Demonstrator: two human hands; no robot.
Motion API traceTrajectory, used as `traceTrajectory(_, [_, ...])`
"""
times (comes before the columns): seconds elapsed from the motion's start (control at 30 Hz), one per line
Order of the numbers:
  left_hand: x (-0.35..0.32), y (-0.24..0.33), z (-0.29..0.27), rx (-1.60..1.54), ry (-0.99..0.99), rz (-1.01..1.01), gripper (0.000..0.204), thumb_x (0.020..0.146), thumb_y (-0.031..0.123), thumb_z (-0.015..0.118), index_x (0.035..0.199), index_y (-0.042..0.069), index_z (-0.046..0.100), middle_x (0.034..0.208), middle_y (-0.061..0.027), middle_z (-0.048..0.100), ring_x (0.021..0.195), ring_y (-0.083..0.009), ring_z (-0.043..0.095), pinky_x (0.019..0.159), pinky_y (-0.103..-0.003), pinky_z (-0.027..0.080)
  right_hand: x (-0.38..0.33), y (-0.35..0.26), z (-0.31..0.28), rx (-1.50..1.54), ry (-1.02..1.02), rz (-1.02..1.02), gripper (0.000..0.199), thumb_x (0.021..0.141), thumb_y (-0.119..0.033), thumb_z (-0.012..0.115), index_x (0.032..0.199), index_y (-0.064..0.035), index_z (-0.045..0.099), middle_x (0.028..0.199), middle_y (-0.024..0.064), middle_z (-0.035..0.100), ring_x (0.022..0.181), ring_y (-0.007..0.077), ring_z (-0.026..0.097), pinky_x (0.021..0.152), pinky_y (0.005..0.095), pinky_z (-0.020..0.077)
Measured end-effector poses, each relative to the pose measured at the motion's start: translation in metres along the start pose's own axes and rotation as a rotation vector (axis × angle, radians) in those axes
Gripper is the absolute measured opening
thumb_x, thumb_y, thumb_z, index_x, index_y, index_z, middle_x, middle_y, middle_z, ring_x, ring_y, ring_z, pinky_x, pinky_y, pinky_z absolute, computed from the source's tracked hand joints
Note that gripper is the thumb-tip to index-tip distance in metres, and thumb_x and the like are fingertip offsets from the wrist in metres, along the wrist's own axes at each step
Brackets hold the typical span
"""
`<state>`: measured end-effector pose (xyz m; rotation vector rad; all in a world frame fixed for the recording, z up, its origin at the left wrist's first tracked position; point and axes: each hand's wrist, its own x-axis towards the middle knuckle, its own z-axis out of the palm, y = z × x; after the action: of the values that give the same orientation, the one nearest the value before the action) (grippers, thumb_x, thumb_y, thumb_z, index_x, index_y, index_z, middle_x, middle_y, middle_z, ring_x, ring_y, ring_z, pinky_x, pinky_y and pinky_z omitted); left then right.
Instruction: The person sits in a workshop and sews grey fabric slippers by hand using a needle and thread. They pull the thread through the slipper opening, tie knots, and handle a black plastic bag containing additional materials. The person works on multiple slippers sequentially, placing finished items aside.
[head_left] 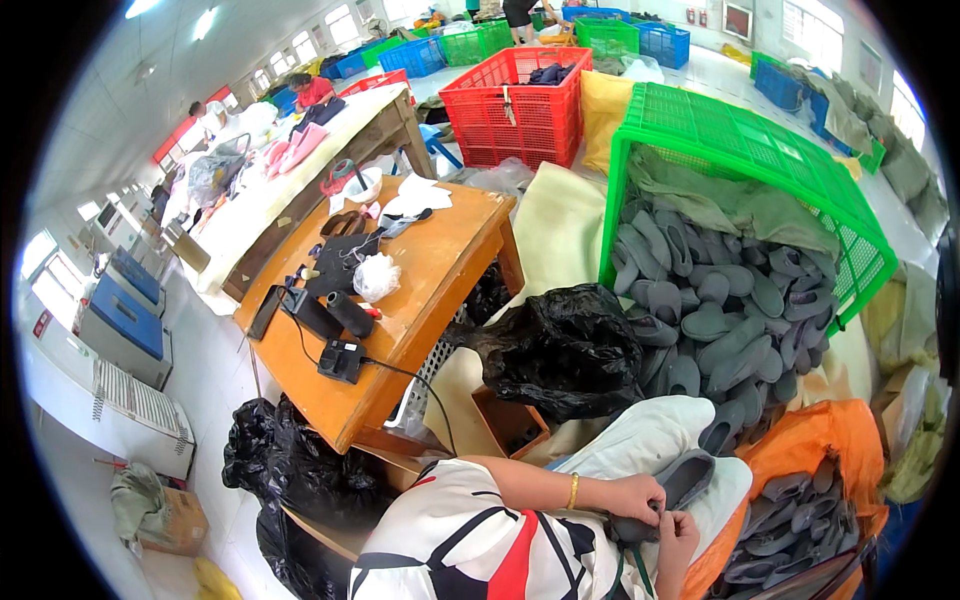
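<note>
My left hand [637,497], with a gold bracelet at the wrist, has its fingers closed on the edge of a grey slip-on shoe [630,532] above my lap. Close beside it, my right hand [678,537] is closed in a pinch; whatever lies between its fingertips is too small to make out. Another grey shoe [688,476] rests on my light trousers [655,425], just beyond the hands. On my right an orange sack [815,440] holds several more grey shoes [790,525].
A tipped green crate [740,130] spills a heap of grey shoes [725,310] ahead. Left of it stands a wooden table [440,270] with a black device [342,360] and its cord. Black plastic bags [565,350] lie between. A red crate [515,120] stands farther back.
</note>
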<state>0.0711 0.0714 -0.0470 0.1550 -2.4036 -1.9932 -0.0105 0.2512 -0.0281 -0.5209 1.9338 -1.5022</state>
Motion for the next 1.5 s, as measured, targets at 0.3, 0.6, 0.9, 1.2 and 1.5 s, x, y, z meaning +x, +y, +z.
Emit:
traceTrajectory(0.3, [0.000,0.001,0.001,0.088,-0.024,0.054,0.029,0.073,0.027,0.076,0.086,0.002,0.071,0.077,-0.0166,0.068,0.071,-0.0289,0.067,0.064,-0.037,0.051,-0.005,0.005,0.007,-0.523,0.135,-0.588,0.009,0.084,-0.001,0.067,0.079,-0.0016,0.060,0.066,0.0076,0.056,0.060,0.0212,0.054,0.056,0.0326,0.0419])
traceTrajectory(0.6, [0.005,0.004,0.000,-0.008,-0.156,-0.175,0.022,0.087,0.019,0.073,0.101,0.002,0.071,0.089,-0.0067,0.070,0.078,-0.0119,0.062,0.071,-0.027,0.050,0.015,-0.036,-0.017,0.325,0.167,-0.019,0.014,0.097,-0.013,0.058,0.085,-0.0062,0.057,0.077,0.0069,0.065,0.057,0.0158,0.059,0.053,0.0273,0.0464])
traceTrajectory(0.9, [-0.006,0.012,-0.005,0.189,-0.157,-0.088,0.019,0.086,0.017,0.070,0.101,0.006,0.070,0.098,-0.0115,0.068,0.090,-0.0257,0.065,0.079,-0.035,0.053,-0.004,-0.023,-0.119,1.010,0.460,-0.058,0.031,0.100,-0.023,0.052,0.072,-0.0183,0.041,0.058,-0.0075,0.041,0.046,0.0052,0.042,0.041,0.0197,0.0339])
traceTrajectory(1.2, [-0.011,0.020,0.001,0.388,-0.032,0.226,0.016,0.075,0.006,0.076,0.090,0.008,0.070,0.084,-0.0060,0.069,0.078,-0.0254,0.063,0.067,-0.034,0.051,-0.065,-0.023,-0.219,1.120,0.796,-0.307,0.018,0.103,-0.017,0.052,0.091,-0.0028,0.053,0.065,-0.0031,0.039,0.055,0.0084,0.037,0.068,0.0267,0.0568])
traceTrajectory(1.5, [-0.008,0.009,-0.006,0.364,-0.041,0.288,0.021,0.071,0.002,0.078,0.089,0.006,0.070,0.085,-0.0068,0.070,0.079,-0.0260,0.063,0.067,-0.035,0.052,-0.040,0.002,-0.195,0.825,0.907,-0.361,0.008,0.099,-0.009,0.054,0.095,-0.0029,0.054,0.070,-0.0018,0.046,0.064,0.0087,0.048,0.084,0.0349,0.0549])
